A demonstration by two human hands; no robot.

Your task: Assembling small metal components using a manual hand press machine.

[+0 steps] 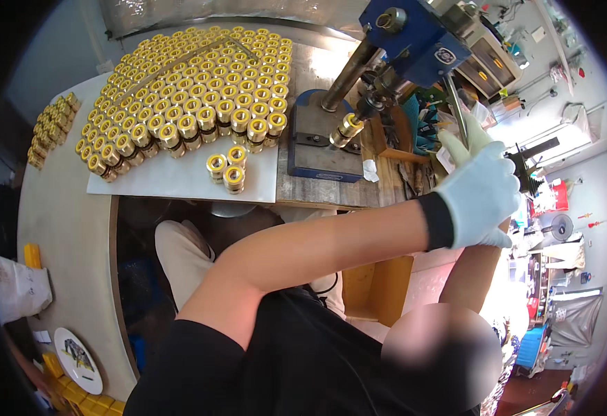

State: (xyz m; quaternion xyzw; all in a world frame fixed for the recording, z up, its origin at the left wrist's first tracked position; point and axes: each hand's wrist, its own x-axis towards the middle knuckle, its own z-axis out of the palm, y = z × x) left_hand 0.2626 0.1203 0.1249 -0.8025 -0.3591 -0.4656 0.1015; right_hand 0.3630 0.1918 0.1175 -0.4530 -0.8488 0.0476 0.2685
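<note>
Brass ftg., 1 pc.: under spindle of blue press, above its base. Massed ftgs., many: on worktop, L of press; trio of ftgs. apart in front. Done vs. left: can't tell; prob. mid-batch. R hand: gloved, at lever, fingers' closure part hidden. L hand: gloved, arm across body, overlapping R in view; fingers' hold, can't tell.
</note>
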